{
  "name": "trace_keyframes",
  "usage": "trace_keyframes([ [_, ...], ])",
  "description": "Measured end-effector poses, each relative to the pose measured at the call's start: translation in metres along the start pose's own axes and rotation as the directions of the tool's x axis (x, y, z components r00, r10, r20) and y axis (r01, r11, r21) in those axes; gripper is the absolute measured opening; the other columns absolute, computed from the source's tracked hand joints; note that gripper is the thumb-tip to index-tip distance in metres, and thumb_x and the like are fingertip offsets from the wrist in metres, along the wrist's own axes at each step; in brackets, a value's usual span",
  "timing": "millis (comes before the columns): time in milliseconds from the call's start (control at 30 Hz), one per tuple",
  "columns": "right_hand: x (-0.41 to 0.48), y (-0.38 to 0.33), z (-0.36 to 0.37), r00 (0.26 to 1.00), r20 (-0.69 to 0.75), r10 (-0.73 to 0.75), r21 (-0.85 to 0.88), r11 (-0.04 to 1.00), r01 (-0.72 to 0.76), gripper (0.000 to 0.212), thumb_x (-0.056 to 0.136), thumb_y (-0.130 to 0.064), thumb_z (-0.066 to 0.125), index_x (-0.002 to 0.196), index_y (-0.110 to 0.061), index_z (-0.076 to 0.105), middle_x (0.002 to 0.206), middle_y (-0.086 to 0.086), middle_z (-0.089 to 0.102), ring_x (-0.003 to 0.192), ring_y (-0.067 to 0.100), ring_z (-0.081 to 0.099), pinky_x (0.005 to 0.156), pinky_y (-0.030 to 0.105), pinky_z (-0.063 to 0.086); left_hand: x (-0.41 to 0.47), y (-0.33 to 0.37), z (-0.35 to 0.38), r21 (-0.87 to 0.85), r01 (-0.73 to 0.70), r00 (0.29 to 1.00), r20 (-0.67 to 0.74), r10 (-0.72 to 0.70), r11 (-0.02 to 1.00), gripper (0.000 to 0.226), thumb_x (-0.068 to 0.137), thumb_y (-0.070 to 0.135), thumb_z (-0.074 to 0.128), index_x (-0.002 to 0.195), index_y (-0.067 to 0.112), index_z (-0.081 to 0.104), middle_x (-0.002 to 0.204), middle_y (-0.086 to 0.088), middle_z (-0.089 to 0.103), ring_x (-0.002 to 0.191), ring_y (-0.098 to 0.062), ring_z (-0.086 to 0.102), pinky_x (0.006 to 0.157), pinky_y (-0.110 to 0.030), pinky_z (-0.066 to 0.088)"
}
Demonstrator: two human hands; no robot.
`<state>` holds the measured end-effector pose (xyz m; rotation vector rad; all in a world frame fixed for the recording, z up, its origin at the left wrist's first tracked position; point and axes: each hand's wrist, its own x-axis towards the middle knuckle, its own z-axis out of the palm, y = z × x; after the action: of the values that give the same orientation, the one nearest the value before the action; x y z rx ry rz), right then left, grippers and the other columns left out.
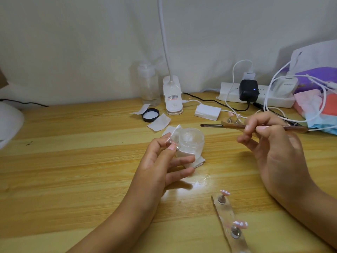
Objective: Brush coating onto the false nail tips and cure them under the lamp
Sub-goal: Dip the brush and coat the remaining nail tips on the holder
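My left hand [162, 161] pinches a small metal nail stand [173, 144] between thumb and forefinger, just left of an open clear jar [191, 141] that sits on white wipes. My right hand [273, 143] holds a brown brush [228, 126] level, bristles pointing left above the jar. A clear strip [229, 221] at the front carries two stands with pink nail tips [225, 193], [240, 224]. Two more stands with tips [233, 118] sit behind the brush. The white curing lamp [9, 123] is partly visible at the left edge.
On the wooden desk [73, 170] stand a clip desk lamp [173, 99], a clear pump bottle [148, 84], a black jar lid [150, 115], a wipe stack [207, 111] and loose wipes. A power strip [255, 95] with chargers, cables and bags fills the back right.
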<state>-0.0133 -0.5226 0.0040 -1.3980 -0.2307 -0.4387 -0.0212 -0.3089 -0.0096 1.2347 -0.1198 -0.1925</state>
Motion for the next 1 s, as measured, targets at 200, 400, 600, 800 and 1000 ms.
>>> trace_keyframes([
  [200, 0.0009, 0.0014, -0.0012, 0.998, -0.036, 0.045, -0.052, 0.998, -0.046, 0.032, 0.082, -0.016, 0.041, 0.062, -0.027, 0.063, 0.074, -0.009, 0.055, 0.072, 0.009, 0.047, 0.074, 0.035, 0.040, 0.0014, -0.0019, -0.0009, -0.003, -0.012, 1.000, -0.014, 0.012, 1.000, 0.026, 0.087, 0.034, 0.055, 0.108, 0.019, 0.058, 0.097, 0.016, 0.075, 0.091, -0.024, 0.074, 0.068, -0.027, 0.059],
  [400, 0.0018, 0.0009, -0.0016, 0.998, -0.049, 0.027, 0.004, 1.000, -0.027, 0.033, 0.084, -0.015, 0.041, 0.066, -0.027, 0.066, 0.075, -0.009, 0.056, 0.072, 0.010, 0.047, 0.073, 0.031, 0.040, 0.0019, -0.0047, -0.0015, 0.031, -0.017, 0.999, -0.046, 0.018, 0.999, 0.011, 0.100, 0.026, 0.051, 0.107, 0.021, 0.058, 0.092, 0.017, 0.075, 0.086, -0.021, 0.074, 0.065, -0.026, 0.059],
  [600, 0.0006, -0.0027, 0.0031, 1.000, -0.020, 0.025, 0.040, 0.999, -0.024, 0.022, 0.089, -0.015, 0.047, 0.089, -0.015, 0.068, 0.071, -0.001, 0.059, 0.071, 0.011, 0.054, 0.065, 0.020, 0.047, 0.0028, -0.0051, -0.0009, 0.059, -0.033, 0.997, -0.061, 0.036, 0.998, 0.015, 0.097, 0.028, 0.055, 0.108, 0.021, 0.060, 0.089, 0.013, 0.075, 0.080, -0.014, 0.072, 0.067, -0.022, 0.057],
  [800, 0.0037, -0.0036, 0.0032, 0.991, -0.086, 0.103, 0.068, 0.993, -0.098, 0.023, 0.094, -0.016, 0.048, 0.079, -0.021, 0.065, 0.059, -0.003, 0.053, 0.059, 0.011, 0.049, 0.057, 0.020, 0.046, 0.0020, -0.0034, 0.0010, 0.042, -0.022, 0.998, -0.051, 0.024, 0.999, 0.013, 0.098, 0.023, 0.050, 0.108, 0.019, 0.059, 0.086, 0.011, 0.075, 0.074, -0.012, 0.071, 0.057, -0.024, 0.056],
  [1000, 0.0088, -0.0003, 0.0010, 0.974, -0.146, 0.174, 0.076, 0.983, -0.165, 0.043, 0.099, -0.008, 0.039, 0.068, -0.026, 0.064, 0.053, -0.005, 0.047, 0.053, 0.008, 0.045, 0.052, 0.020, 0.041, 0.0019, -0.0035, 0.0003, 0.043, -0.024, 0.999, -0.040, 0.026, 0.999, 0.022, 0.089, 0.032, 0.057, 0.107, 0.021, 0.059, 0.090, 0.013, 0.075, 0.077, -0.012, 0.072, 0.059, -0.024, 0.056],
])
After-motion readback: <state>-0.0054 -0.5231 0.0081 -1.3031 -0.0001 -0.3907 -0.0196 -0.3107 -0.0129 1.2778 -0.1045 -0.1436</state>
